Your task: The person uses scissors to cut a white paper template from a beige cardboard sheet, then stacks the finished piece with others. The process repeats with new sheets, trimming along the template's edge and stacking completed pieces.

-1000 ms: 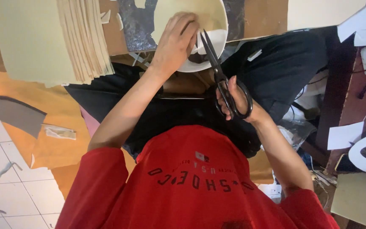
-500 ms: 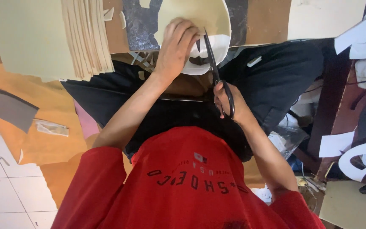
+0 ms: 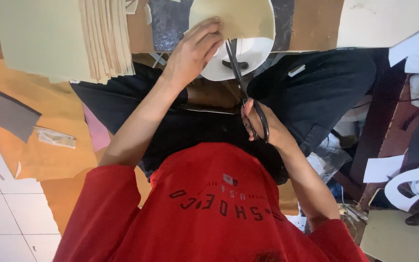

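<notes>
The left hand (image 3: 193, 54) presses flat on a cream sheet (image 3: 238, 22) over the lap, while the right hand (image 3: 260, 127) grips black scissors (image 3: 242, 87), blades cutting into the sheet's near edge beside a white cutout (image 3: 241, 58).

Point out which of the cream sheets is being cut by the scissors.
The rounded cream piece at top centre, pinned by the left hand and met by the black scissors; the stacked cream sheets farther left lie untouched.
</notes>
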